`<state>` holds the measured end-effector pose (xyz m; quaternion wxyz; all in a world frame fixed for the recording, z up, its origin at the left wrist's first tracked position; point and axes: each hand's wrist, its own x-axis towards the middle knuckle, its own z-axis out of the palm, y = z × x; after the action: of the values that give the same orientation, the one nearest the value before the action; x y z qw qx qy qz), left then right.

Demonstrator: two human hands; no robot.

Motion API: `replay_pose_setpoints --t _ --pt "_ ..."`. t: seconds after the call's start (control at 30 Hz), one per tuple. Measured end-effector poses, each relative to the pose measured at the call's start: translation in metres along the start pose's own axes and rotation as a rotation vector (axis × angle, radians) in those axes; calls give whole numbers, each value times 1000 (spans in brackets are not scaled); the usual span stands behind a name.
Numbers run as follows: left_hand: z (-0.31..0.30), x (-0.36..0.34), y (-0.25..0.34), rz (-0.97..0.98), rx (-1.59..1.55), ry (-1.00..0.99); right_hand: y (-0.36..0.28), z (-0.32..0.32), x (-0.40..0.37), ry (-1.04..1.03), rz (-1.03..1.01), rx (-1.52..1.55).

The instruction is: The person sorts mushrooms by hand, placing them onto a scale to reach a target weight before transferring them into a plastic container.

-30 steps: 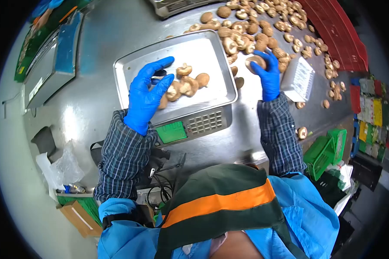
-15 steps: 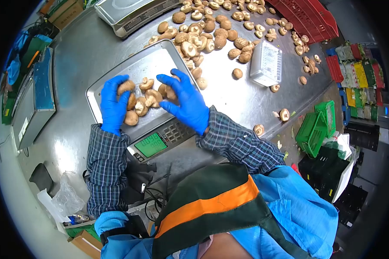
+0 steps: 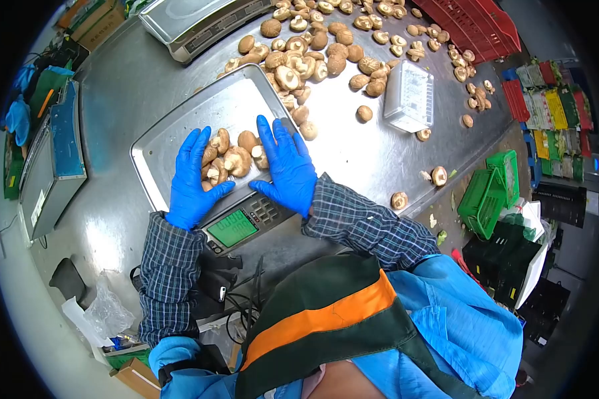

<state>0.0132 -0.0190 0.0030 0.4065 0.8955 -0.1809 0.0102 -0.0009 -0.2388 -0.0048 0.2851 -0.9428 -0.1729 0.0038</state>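
Several brown shiitake mushrooms lie in a heap on the metal pan of a scale with a lit green display. My left hand, in a blue glove, flanks the heap on its left with fingers stretched out and thumb pointing inward. On the other side, my right hand, also gloved in blue, has its fingers extended and its thumb near the pan's front edge. The palms face the mushrooms from both sides; whether they touch them is partly hidden.
Loose mushrooms spread across the metal table behind the pan. An upturned clear plastic tray rests to the right. A second scale and a red crate stand at the back. Green baskets are beyond the right edge.
Both hands have drawn back toward me, and their fingers have straightened. The left hand has let go of a mushroom, and the heap sits closer together.
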Motion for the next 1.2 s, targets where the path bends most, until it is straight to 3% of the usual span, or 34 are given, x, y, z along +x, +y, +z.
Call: replay_pose_setpoints --t 0.1,0.17,0.23,0.3,0.37,0.43,0.47,0.5,0.6,0.63,0.7,0.77,0.83,0.87,0.9,1.07,1.2 --pt "-5 0 1 -3 -98 -12 10 -13 4 -29 -31 70" --pt "-8 -1 2 -26 -148 9 31 -24 23 56 -63 629" --pt "-13 -5 2 -27 -60 25 63 -37 45 140 217 748" --pt "-15 -9 -4 -55 -43 39 121 -41 88 350 -71 438" --pt "-16 -10 -5 -51 -51 41 177 -31 128 420 -158 -78" --pt "-21 -11 5 -100 -32 50 208 -19 150 245 -146 -390" --pt "-24 -12 7 -102 -14 50 214 -15 154 56 -68 -340" --pt "-27 -13 9 -104 2 47 230 -5 158 38 -149 -419" --pt "-37 -19 3 -106 24 119 255 4 176 41 -133 -343" --pt "-39 -23 0 -92 18 154 245 -4 169 47 -90 -336" --pt "-41 -32 -3 -162 -9 185 229 -16 158 99 110 44" --pt "-43 -40 -9 -142 -59 217 220 -26 151 238 -21 95" --pt "-41 -46 -11 -163 -90 223 168 -49 134 -25 21 767" --pt "-38 -47 -10 -156 -98 222 146 -59 126 -129 113 832" --pt "-34 -48 -9 -144 -108 221 130 -64 120 -229 206 892" --pt "9 -34 -10 -68 -85 256 68 -34 110 -516 214 871" --pt "16 -27 -13 -23 -43 243 45 -7 106 -347 147 832"
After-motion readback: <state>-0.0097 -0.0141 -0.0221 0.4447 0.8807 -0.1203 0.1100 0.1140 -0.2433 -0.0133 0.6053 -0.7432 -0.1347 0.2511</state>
